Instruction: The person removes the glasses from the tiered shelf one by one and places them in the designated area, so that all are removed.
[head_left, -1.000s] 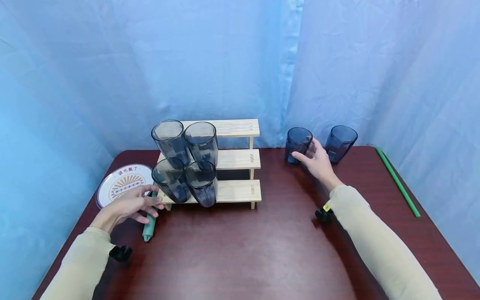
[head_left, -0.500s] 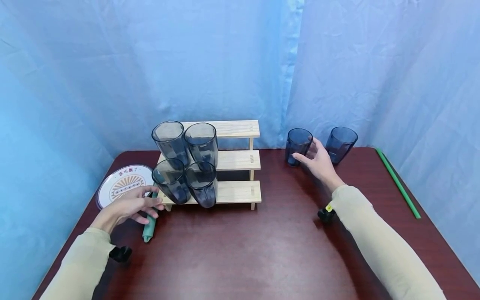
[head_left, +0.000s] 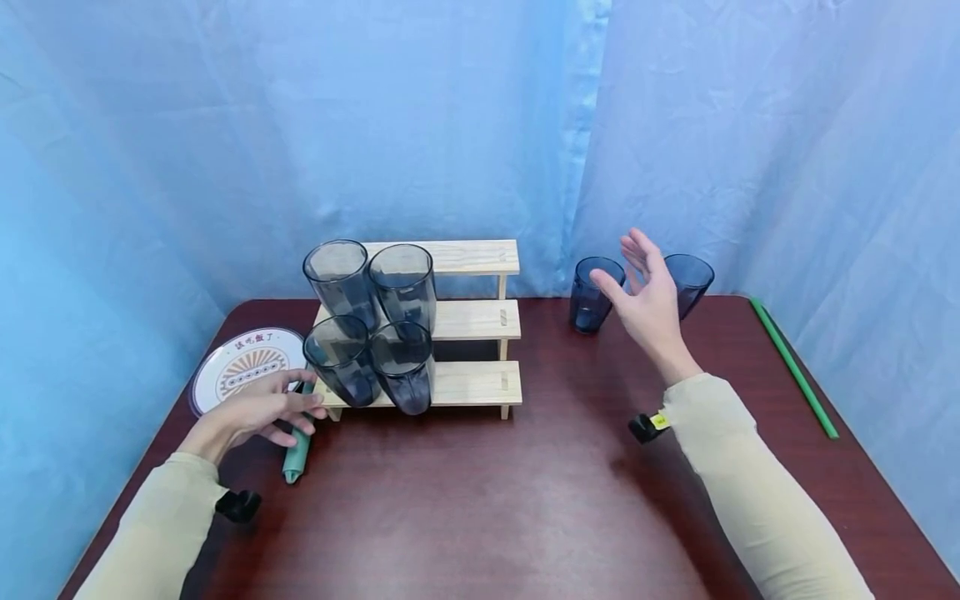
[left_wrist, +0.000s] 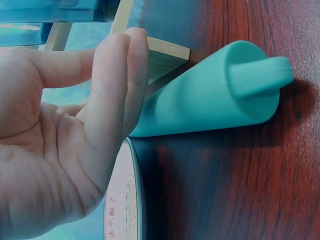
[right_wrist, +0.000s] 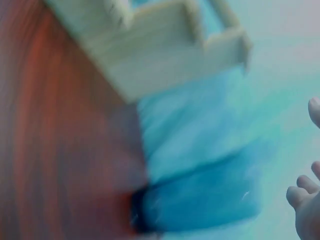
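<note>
My right hand point(head_left: 651, 304) is raised with fingers spread, apart from a dark blue glass point(head_left: 588, 300) standing on the table. Behind the hand, partly hidden, stands a second blue glass point(head_left: 692, 283). In the right wrist view the nearer glass point(right_wrist: 200, 197) is blurred, with fingertips at the right edge. My left hand point(head_left: 262, 410) hovers loosely bent over a green cylindrical handle point(left_wrist: 210, 95), beside the left front corner of a three-step wooden rack point(head_left: 476, 382). Whether its fingertips touch the rack, I cannot tell. Several grey-blue glasses point(head_left: 341, 362) stand on the rack's left side.
A white plate point(head_left: 243, 346) with a printed design lies left of the rack, partly under my left hand. Along the right table edge lies a green stick point(head_left: 795, 367). Blue curtains point(head_left: 480, 117) enclose the dark red table point(head_left: 480, 500) at the back and sides.
My right hand has let go of the nearer blue glass and lifted up and to the right, its fingers spreading. The glass stays where it was. My left hand has barely moved.
</note>
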